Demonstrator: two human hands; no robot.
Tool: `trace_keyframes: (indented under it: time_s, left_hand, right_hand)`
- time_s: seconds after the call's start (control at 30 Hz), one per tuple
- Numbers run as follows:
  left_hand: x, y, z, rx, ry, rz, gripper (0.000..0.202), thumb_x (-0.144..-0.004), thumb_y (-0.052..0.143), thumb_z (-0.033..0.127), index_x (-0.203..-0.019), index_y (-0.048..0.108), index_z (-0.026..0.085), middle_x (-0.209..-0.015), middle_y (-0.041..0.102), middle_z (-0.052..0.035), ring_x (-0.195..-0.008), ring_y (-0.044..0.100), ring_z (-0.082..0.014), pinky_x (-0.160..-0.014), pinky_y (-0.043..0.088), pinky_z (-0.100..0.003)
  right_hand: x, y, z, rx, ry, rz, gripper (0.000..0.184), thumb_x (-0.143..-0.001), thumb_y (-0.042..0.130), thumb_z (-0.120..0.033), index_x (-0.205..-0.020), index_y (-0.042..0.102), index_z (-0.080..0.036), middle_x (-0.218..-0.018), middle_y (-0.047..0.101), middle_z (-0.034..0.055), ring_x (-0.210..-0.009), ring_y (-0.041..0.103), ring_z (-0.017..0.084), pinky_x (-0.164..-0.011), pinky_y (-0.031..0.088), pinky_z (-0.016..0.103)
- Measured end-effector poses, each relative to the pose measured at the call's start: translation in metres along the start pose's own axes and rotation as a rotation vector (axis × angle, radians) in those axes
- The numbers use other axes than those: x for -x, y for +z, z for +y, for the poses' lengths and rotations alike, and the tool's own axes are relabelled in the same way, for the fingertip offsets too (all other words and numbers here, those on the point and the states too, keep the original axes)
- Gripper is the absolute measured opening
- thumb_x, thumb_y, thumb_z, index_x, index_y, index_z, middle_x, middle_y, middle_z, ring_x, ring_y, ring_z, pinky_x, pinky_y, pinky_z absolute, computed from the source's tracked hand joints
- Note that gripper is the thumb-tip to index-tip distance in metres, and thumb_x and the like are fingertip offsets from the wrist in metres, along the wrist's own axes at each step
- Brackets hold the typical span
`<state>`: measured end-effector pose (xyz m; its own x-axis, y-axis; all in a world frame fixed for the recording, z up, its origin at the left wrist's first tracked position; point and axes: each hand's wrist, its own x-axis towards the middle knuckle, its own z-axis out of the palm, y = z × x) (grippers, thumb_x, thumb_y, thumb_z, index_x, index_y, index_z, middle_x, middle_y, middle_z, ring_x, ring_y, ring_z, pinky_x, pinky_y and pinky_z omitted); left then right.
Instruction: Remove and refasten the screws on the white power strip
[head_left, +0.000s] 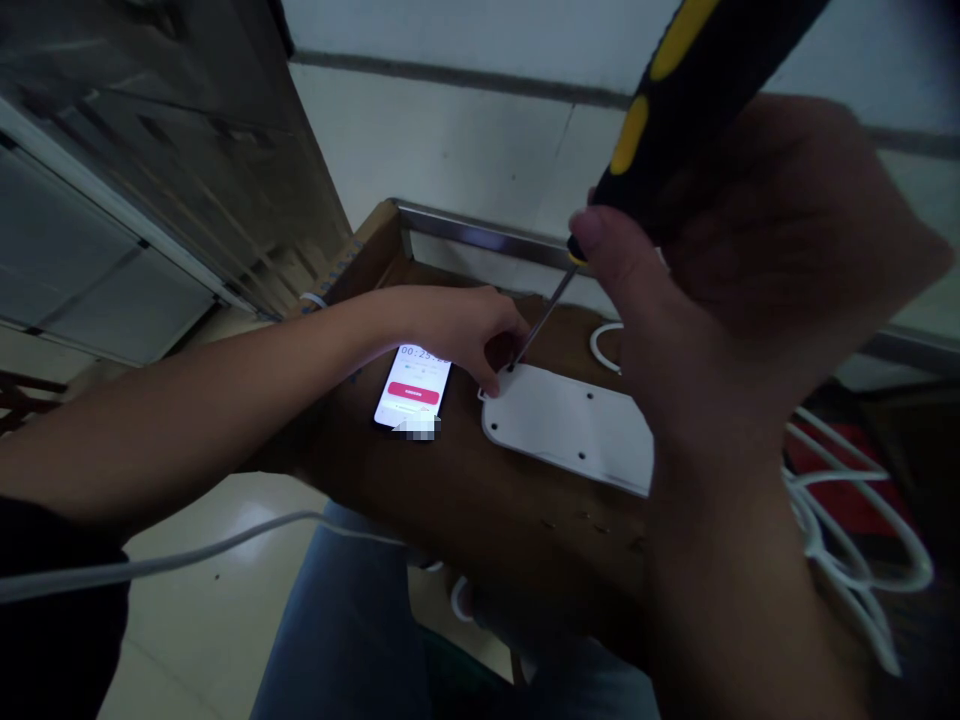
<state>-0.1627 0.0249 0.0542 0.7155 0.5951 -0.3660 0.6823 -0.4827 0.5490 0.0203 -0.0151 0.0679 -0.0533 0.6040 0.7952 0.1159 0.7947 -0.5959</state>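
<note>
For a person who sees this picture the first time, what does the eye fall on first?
The black and yellow screwdriver stands out at upper right, gripped in the right hand, its tip at a corner hole of the white power strip. Left of it, beside the left hand, a bright phone lies on the brown board.

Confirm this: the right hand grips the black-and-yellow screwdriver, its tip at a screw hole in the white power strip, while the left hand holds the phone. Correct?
No. The head view shows the left hand at a corner of the white power strip, not holding the phone, which lies on the wooden board.
</note>
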Motion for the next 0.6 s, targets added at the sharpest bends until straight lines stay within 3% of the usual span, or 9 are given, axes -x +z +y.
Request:
trace_keyframes:
  time_s: [0.4, 0.6]
  left_hand:
    - [0.0002, 0.0012, -0.0008, 0.005, 0.016, 0.026, 0.036, -0.075, 0.087, 0.033, -0.106, 0.078, 0.017, -0.093, 0.081, -0.0021, -0.081, 0.071, -0.0163, -0.072, 0.047, -0.026]
    - [0.0013, -0.0020, 0.0023, 0.033, 0.027, 0.042, 0.030, -0.081, 0.080, 0.031, -0.106, 0.079, 0.015, -0.093, 0.079, -0.0044, -0.082, 0.070, -0.0170, -0.075, 0.048, -0.027]
  right_hand:
    - [0.0005, 0.0011, 0.0011, 0.014, 0.000, -0.006, 0.032, -0.083, 0.080, -0.029, -0.114, 0.069, -0.023, -0.097, 0.066, -0.0029, -0.090, 0.065, 0.004, -0.075, 0.059, 0.019]
    - [0.0002, -0.0025, 0.0055, 0.017, -0.035, -0.033, 0.034, -0.085, 0.078, -0.026, -0.117, 0.068, -0.020, -0.100, 0.067, -0.0032, -0.089, 0.064, 0.000, -0.076, 0.058, 0.015]
